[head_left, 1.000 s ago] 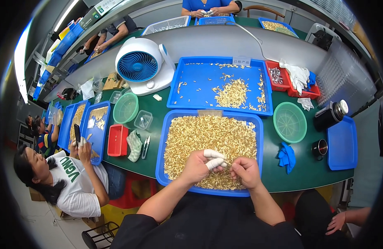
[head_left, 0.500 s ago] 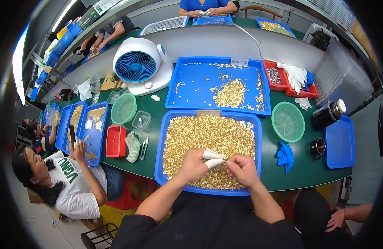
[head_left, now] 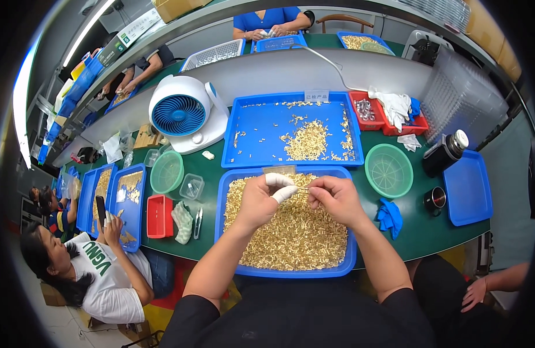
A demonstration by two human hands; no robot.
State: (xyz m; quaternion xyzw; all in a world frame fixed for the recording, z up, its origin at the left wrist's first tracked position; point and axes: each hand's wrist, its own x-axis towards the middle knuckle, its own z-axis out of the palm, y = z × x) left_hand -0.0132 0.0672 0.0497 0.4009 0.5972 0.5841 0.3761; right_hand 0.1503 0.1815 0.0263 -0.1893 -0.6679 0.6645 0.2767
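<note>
My left hand (head_left: 257,203), with white coverings on its thumb and index finger, is closed in a pinch. My right hand (head_left: 337,200) is bare and pinches too, its fingertips a short way from the left ones. Between them is a thin, small gold-coloured metal piece (head_left: 303,188), which both hands seem to grip; its exact shape is too small to make out. Both hands are above a blue tray (head_left: 352,255) heaped with small gold-coloured metal pieces (head_left: 296,243). Behind it, a larger blue tray (head_left: 253,130) holds a smaller pile of similar pieces (head_left: 308,141).
A white fan (head_left: 180,113), a green basket (head_left: 167,172), a red bin (head_left: 159,216) and tweezers (head_left: 198,223) are on the left. On the right are another green basket (head_left: 389,170), a blue cloth (head_left: 390,217), a mug (head_left: 435,200) and a black flask (head_left: 445,153). A co-worker (head_left: 99,272) sits at left.
Both hands have moved farther from my body and up over the tray's back part, still pinching. The view has shifted, so the table appears slightly lower and more to the left.
</note>
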